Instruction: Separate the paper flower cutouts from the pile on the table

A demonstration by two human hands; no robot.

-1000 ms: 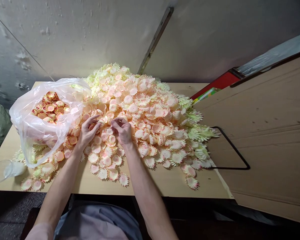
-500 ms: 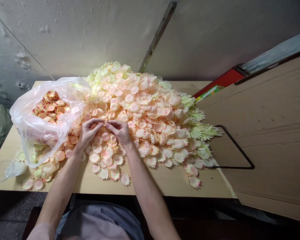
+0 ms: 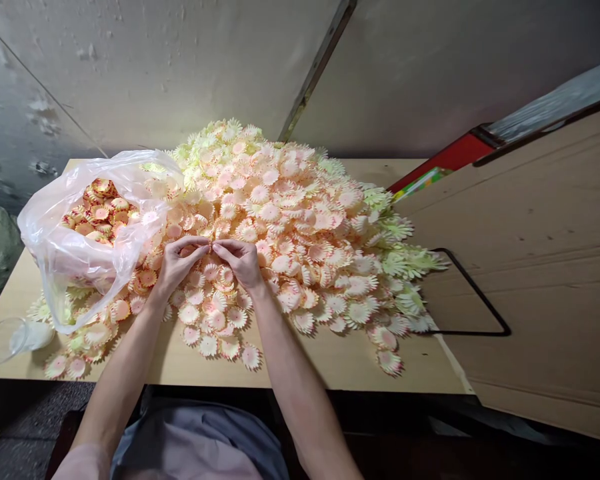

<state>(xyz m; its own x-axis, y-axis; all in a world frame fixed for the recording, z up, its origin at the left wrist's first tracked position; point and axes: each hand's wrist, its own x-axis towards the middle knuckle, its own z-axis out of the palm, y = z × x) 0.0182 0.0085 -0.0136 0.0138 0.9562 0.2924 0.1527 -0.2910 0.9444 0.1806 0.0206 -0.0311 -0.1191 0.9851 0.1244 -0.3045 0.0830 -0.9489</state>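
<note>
My left hand [image 3: 181, 263] and my right hand [image 3: 240, 263] meet over the front of a big heap of artificial flower petals [image 3: 280, 213]. Thumb and forefinger are pinched together on each, tip to tip. Between them is a small cream-and-red flower piece [image 3: 211, 245], mostly hidden by the fingertips. The heap's petal discs are pale pink and cream with jagged edges, greener at the back and right. Left of my left hand stands an open clear plastic bag [image 3: 45, 233] holding darker, red-edged flower pieces [image 3: 101, 212].
A clear cup [image 3: 4, 341] lies on its side at the wooden table's [image 3: 350, 363] left front corner. On the right, a large cardboard sheet [image 3: 540, 267] leans by a black metal frame [image 3: 480, 293] and a red bar [image 3: 443, 160]. Behind is a grey wall [image 3: 180, 67].
Both hands stay pinched together at the same spot, with only a slight shift of the fingertips. The view has tilted very slightly; heap and bag are unchanged.
</note>
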